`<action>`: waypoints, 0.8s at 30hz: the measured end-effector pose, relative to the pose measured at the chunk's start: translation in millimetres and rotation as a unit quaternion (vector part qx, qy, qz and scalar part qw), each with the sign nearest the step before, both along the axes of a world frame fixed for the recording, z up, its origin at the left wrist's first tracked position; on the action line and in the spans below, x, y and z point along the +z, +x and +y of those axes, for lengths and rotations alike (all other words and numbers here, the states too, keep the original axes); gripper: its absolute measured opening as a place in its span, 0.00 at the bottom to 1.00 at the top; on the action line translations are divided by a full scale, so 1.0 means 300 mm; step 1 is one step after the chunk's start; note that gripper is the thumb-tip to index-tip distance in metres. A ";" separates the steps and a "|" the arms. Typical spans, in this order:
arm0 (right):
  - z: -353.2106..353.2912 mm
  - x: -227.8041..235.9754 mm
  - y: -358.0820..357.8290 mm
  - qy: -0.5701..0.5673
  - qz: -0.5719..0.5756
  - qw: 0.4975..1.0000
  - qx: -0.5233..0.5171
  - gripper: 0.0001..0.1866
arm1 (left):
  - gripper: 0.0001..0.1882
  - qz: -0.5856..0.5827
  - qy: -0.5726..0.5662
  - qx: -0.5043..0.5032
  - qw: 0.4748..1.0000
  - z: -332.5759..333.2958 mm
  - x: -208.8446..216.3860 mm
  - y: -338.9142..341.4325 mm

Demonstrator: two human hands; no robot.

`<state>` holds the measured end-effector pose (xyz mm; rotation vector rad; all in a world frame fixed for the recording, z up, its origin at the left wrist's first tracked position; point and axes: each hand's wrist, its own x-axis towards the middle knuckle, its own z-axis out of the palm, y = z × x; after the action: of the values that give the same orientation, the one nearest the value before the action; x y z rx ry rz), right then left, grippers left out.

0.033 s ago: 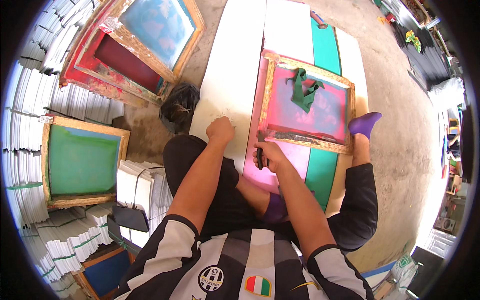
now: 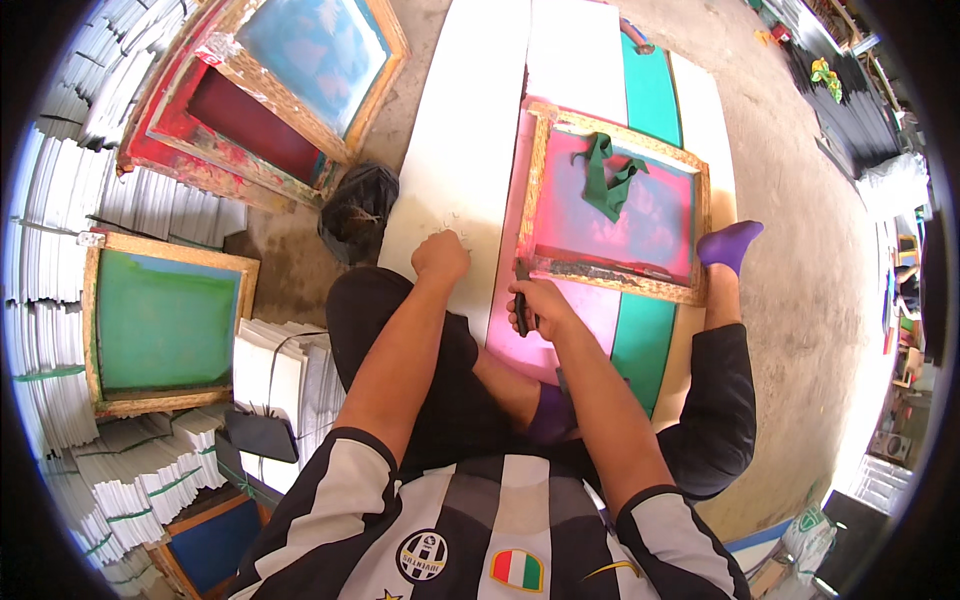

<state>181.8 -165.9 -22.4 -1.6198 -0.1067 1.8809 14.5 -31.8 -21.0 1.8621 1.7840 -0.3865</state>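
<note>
My right hand (image 2: 545, 308) is closed round the black handles of a pair of pliers (image 2: 520, 310). The dark jaws point away from me, beside the near left corner of a wooden screen-printing frame (image 2: 535, 190). Its mesh looks pink and blue, and a torn green cloth strip (image 2: 606, 185) lies on top. Left of the pliers, my left hand (image 2: 440, 258) forms a fist on the white board (image 2: 400, 235); whatever it may hold is hidden. Small bits (image 2: 455, 225), too tiny to name, lie just beyond that fist.
A black plastic bag (image 2: 357, 210) sits left of the board. Other printing frames, one with green mesh (image 2: 165, 325) and one with blue mesh (image 2: 310, 50), lean at the left among tied white stacks (image 2: 120, 480). My purple-socked foot (image 2: 728, 247) touches the frame's right side.
</note>
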 end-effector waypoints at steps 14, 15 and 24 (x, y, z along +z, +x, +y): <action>-0.025 -0.030 -0.110 0.067 -0.282 0.955 0.066 0.13 | 0.24 -0.061 -0.019 -0.006 0.998 0.004 0.026 0.041; -0.023 -0.017 -0.118 0.068 -0.318 0.942 0.087 0.14 | 0.24 -0.068 -0.021 -0.003 0.997 0.005 0.017 0.042; -0.081 -0.118 -0.153 0.128 -0.477 0.851 0.182 0.17 | 0.22 -0.376 -0.148 0.037 0.914 -0.035 -0.069 0.048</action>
<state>135.9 -190.0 -57.8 -2.2817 -1.0940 1.0291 29.0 -42.3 -41.7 1.4390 1.1793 0.0941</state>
